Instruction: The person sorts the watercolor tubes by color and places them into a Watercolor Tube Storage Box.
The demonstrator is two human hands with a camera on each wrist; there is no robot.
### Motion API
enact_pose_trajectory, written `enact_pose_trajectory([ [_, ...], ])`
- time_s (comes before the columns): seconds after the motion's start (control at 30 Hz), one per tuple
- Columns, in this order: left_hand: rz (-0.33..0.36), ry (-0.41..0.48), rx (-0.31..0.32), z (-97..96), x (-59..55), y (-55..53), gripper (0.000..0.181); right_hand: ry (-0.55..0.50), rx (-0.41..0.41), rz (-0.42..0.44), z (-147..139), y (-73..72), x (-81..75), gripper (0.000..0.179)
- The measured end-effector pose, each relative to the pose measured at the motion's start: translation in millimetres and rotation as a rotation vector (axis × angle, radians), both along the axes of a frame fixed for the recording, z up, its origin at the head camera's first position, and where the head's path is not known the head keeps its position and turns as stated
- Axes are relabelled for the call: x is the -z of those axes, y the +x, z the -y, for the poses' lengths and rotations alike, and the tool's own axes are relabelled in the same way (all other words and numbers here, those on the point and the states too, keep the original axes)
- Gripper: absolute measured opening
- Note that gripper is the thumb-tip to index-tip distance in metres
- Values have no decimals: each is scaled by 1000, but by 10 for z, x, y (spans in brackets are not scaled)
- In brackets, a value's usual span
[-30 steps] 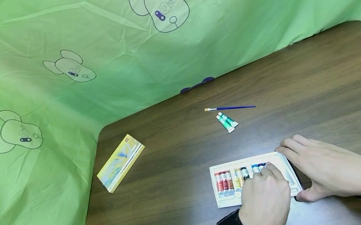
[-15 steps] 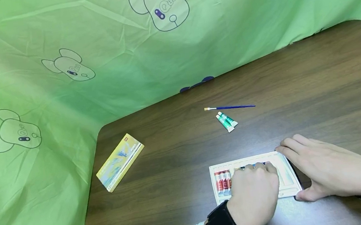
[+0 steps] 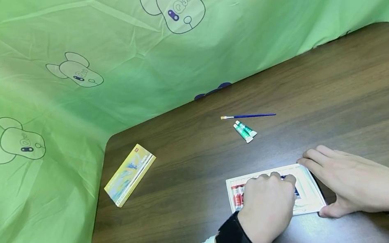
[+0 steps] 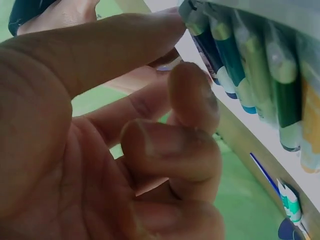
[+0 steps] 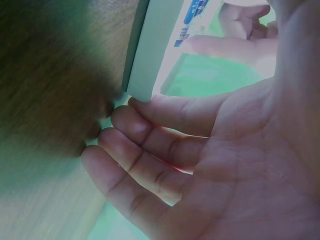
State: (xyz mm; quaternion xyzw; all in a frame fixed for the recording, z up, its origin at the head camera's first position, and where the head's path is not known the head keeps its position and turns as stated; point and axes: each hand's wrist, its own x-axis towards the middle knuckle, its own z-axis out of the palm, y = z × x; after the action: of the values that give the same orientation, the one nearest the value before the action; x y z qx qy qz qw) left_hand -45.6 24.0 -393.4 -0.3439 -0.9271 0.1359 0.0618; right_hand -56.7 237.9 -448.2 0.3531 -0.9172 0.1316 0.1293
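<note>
A white plastic tray point(image 3: 311, 194) holds a row of small paint tubes, with red ones point(image 3: 236, 196) showing at its left end. My left hand point(image 3: 266, 209) is over the row, fingers curled, hiding most of it. In the left wrist view its thumb tip meets the upper end of a dark blue paint tube point(image 4: 206, 50), and the curled index fingertip is by its lower end. My right hand point(image 3: 356, 184) grips the tray's right end, thumb at the near corner and fingers at the far one. Its index fingertip touches the tray's edge point(image 5: 155, 50) in the right wrist view.
Two green paint tubes point(image 3: 244, 132) lie beyond the tray, with a blue-handled paintbrush point(image 3: 253, 115) just behind them. A yellow box point(image 3: 130, 175) rests at the left of the wooden table point(image 3: 192, 213). A green printed cloth point(image 3: 125, 56) hangs along the back and left edges.
My left hand has shifted left along the row of tubes, covering the yellow and black ones and uncovering the tray's right part. The right hand has stayed in place.
</note>
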Motion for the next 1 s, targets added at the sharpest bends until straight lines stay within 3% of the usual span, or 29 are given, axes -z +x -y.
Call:
enact_pose_trajectory([
  [0.27,69,-2,59,5,-10,-19,9,7,-1,-1,-7,2,-5,98],
  [0.43,45,-15,74,9,-1,-25,11,3,-12,-19,-8,-9,-3,99],
  [0.73,109,-71,44,-36,2,-58,12,-2,-11,-21,-9,-14,-6,98],
  [1.0,95,-75,66,-35,3,-68,14,-1,-13,-15,-3,-7,-6,97],
])
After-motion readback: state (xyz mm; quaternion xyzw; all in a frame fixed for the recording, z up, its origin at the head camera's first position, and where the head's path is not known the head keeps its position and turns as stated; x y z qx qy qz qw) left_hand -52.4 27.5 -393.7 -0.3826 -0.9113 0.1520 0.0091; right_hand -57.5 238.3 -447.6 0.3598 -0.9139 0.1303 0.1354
